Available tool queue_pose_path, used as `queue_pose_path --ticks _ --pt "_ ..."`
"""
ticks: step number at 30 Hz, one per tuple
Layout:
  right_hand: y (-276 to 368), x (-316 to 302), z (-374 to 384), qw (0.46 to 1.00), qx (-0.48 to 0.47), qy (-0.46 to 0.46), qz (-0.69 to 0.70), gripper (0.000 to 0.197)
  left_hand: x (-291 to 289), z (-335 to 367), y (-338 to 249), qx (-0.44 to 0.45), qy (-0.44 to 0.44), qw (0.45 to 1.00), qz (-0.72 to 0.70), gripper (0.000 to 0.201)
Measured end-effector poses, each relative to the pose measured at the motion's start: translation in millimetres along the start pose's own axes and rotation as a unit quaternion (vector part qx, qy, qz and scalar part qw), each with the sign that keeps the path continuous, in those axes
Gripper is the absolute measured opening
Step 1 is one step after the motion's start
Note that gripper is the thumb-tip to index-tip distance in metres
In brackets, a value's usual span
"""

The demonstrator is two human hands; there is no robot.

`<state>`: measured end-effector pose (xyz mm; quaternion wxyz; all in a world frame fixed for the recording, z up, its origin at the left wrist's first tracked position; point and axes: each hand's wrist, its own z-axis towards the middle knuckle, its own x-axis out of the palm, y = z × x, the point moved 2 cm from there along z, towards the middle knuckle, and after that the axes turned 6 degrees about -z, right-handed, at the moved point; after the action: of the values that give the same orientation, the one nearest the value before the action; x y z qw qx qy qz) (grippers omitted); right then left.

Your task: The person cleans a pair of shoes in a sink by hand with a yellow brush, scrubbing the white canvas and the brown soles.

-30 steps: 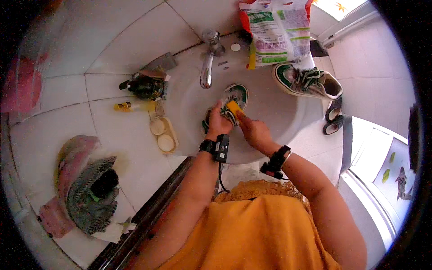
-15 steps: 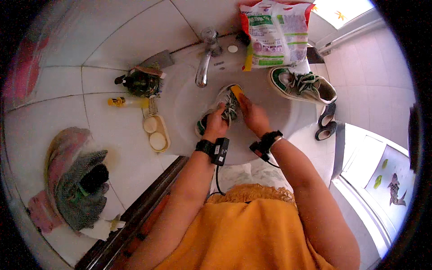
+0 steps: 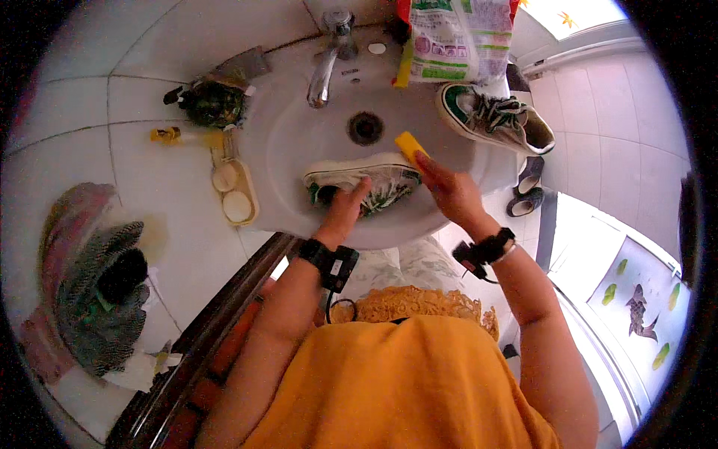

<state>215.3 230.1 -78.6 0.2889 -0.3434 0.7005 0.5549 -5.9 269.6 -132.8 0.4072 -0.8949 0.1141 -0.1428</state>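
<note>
Sneaker (image 3: 387, 178), clasped in the left hand (image 3: 347, 207), could slip if wet; the right hand (image 3: 451, 191) pinches a yellow block (image 3: 410, 147).

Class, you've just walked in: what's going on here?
A person in an orange top is at a white sink. Their left hand holds a green-and-white shoe on its side in it, sole towards the tap. The right hand grips a yellow block near the toe; whether they touch is unclear. A second shoe stands at the sink's right edge.
</note>
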Motion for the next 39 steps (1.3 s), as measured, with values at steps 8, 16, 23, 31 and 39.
queue_pose_path --ticks 8,16,23,31,39 --pt "20.0 -6.9 -13.3 0.997 -0.031 0.027 -0.068 0.043 -8.9 -5.4 -0.8 0.018 0.061 0.998 0.024 0.050" --pt "54.5 7.8 25.6 0.997 -0.028 0.040 0.067 0.030 -1.0 -4.9 -5.3 0.024 0.052 0.998 0.042 0.048" --pt "36.4 -17.7 -2.9 0.997 0.041 0.047 0.037 0.030 -11.0 -5.0 3.0 -0.027 0.022 0.999 -0.004 0.049" --pt "36.6 4.3 7.2 0.993 0.051 0.027 0.106 0.032 2.3 -3.3 -5.5 -0.006 0.057 0.997 -0.053 0.048" --pt "32.9 -3.7 -6.5 0.993 0.017 0.040 0.108 0.033 -12.3 -3.2 0.4 -0.006 0.046 0.999 -0.007 0.049"
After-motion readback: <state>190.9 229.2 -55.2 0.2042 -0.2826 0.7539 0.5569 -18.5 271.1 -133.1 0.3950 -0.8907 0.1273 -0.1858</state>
